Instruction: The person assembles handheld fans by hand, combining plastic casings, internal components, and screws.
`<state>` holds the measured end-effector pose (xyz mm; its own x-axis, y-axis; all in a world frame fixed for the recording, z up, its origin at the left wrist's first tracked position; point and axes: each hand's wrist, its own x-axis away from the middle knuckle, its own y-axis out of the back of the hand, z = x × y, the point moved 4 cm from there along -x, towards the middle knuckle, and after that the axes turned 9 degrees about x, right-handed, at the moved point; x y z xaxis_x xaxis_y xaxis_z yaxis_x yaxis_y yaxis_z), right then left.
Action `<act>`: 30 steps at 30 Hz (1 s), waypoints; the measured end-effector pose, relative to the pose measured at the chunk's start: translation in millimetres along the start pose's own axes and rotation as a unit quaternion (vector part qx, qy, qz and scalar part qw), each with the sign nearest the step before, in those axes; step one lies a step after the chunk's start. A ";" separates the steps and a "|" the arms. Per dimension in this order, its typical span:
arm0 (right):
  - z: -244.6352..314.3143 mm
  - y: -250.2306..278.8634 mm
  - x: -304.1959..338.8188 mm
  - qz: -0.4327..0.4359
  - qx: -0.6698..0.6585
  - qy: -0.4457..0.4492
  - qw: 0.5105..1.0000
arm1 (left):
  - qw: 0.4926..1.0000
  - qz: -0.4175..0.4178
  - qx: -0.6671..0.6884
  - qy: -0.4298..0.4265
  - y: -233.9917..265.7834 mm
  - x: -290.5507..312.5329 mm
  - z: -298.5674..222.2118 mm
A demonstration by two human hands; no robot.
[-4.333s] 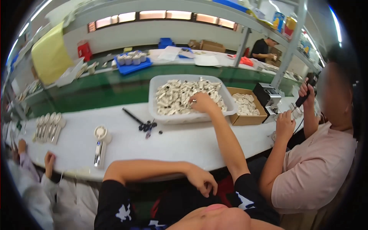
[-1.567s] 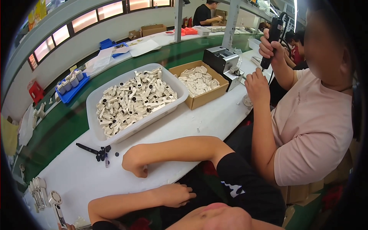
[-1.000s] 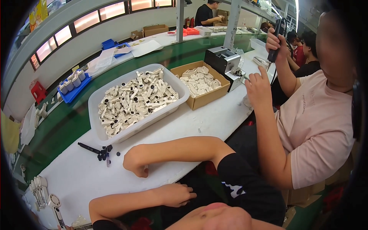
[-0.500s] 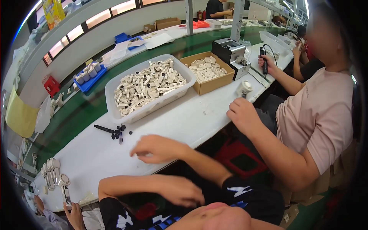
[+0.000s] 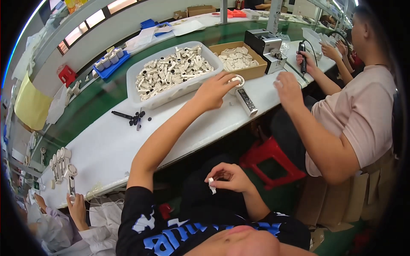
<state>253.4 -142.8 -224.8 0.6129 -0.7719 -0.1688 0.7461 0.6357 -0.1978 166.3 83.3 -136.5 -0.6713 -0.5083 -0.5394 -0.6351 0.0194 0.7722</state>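
White, a small curved piece [image 5: 212, 186] sits pinched in the right hand [image 5: 232, 177]! At its twelve o'clock, the left hand [image 5: 213, 90] reaches a round-headed device [image 5: 246, 101], finger grip unclear; at eleven, knobbly parts [image 5: 175, 70] fill a translucent tub [image 5: 171, 95].

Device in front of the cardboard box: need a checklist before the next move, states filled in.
1. Left hand at the device's round head: ok.
2. Left-hand fingers closed firmly on that head: cannot tell, the hand hides the contact.
3. Small white part held in the right hand: ok, pinched by the fingers.
4. White part brought to the device: not ok, it is apart, down below the table edge.
5. Co-worker's nearer hand off the device: ok, a visible gap between them.
6. Device resting fully on the table: cannot tell from this view.
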 end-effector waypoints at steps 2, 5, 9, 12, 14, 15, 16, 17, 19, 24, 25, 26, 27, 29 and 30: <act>8.8 -2.7 2.3 -0.021 -0.031 0.017 0.999 | 0.980 0.002 -0.172 -0.103 -15.8 -20.3 4.2; 26.4 -1.7 4.0 -0.077 -0.069 0.098 0.990 | 0.983 0.037 -0.155 -0.094 -23.9 -35.7 21.7; 38.2 17.1 13.1 -0.132 -0.054 0.201 0.969 | 0.990 0.086 -0.111 0.010 -21.8 -25.1 16.9; 48.4 29.4 13.0 -0.184 -0.056 0.239 0.952 | 0.989 0.074 -0.045 0.118 18.3 17.6 -5.5; 50.5 35.9 4.5 -0.201 -0.070 0.251 0.944 | 0.984 0.030 0.009 0.174 53.9 56.9 -18.3; 54.7 43.3 0.1 -0.229 -0.030 0.267 0.936 | 0.982 0.012 0.009 0.189 67.9 79.0 -24.8; 57.0 47.0 -7.6 -0.256 0.009 0.281 0.925 | 0.978 0.009 0.006 0.208 84.0 102.2 -31.5; 56.5 50.8 -18.1 -0.252 0.006 0.272 0.929 | 0.975 -0.025 0.044 0.217 97.6 118.1 -35.9; 49.4 59.4 -43.1 -0.351 0.145 0.205 0.902 | 0.966 -0.062 0.075 0.240 109.4 148.6 -40.2; 24.9 59.7 -96.5 -0.327 0.468 0.154 0.806 | 0.899 -0.208 0.179 0.341 96.7 211.4 -49.7; 22.4 58.6 -97.6 -0.323 0.501 0.160 0.787 | 0.861 -0.298 0.236 0.337 83.0 221.0 -49.7; 19.9 57.1 -98.4 -0.318 0.535 0.166 0.765 | 0.813 -0.385 0.290 0.327 74.2 230.3 -47.6; 18.5 55.3 -96.8 -0.312 0.571 0.166 0.741 | 0.808 -0.387 0.296 0.331 67.2 231.4 -49.4; 18.3 54.7 -95.3 -0.318 0.560 0.141 0.752 | 0.822 -0.385 0.221 0.357 60.5 233.4 -53.7; 22.0 51.6 -94.4 -0.326 0.543 0.123 0.764 | 0.826 -0.383 0.183 0.371 59.5 234.9 -55.8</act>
<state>239.8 -37.2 -197.8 0.0506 -0.8142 -0.5783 0.7296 -0.3653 0.5782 -7.9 -82.9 -198.5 0.3136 -0.8773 -0.3634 -0.9289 -0.3628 0.0742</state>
